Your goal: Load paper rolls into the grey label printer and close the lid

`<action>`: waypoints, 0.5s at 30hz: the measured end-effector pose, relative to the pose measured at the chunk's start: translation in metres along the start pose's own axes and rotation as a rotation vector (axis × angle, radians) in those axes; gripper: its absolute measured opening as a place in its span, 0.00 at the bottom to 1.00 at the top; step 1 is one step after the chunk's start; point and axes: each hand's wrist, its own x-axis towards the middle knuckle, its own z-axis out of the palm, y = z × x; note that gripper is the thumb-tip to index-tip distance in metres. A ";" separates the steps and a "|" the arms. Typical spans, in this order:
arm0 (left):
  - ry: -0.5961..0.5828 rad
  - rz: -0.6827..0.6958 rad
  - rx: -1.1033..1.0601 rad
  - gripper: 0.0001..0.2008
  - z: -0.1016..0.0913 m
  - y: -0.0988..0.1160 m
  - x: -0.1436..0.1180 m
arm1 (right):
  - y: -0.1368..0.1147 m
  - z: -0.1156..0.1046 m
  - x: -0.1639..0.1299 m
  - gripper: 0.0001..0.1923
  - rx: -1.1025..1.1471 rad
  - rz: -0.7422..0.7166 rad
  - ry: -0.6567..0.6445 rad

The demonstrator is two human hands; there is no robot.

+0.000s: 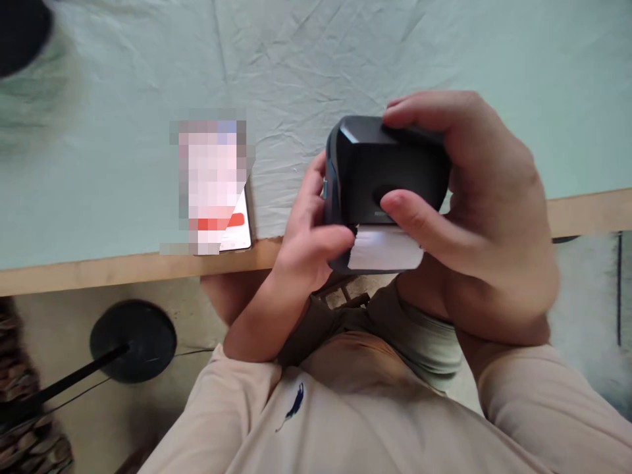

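I hold a black box (388, 174) in both hands, raised just above the near edge of the table (123, 270). My right hand (486, 217) wraps it from the right, fingers over the top, thumb pressed on its near face. My left hand (309, 230) closes on its lower left corner, where the thumb meets a white paper strip (385, 249) showing along the box's bottom edge.

The table is covered by a pale green cloth (395, 59), creased all over, with a bare wooden strip along the near edge. A phone (217, 191) lies flat on the cloth to the left of the box, close to that edge, its screen lit. At the far left corner something dark and blurred sits on the cloth; I cannot tell what it is.

Below the table, on the pale floor to my left, stands a round black base (133, 339) with a dark pole slanting off it.
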 end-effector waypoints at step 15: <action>0.100 0.027 -0.162 0.13 -0.004 -0.007 0.007 | 0.018 -0.012 0.011 0.22 -0.336 -0.359 -0.115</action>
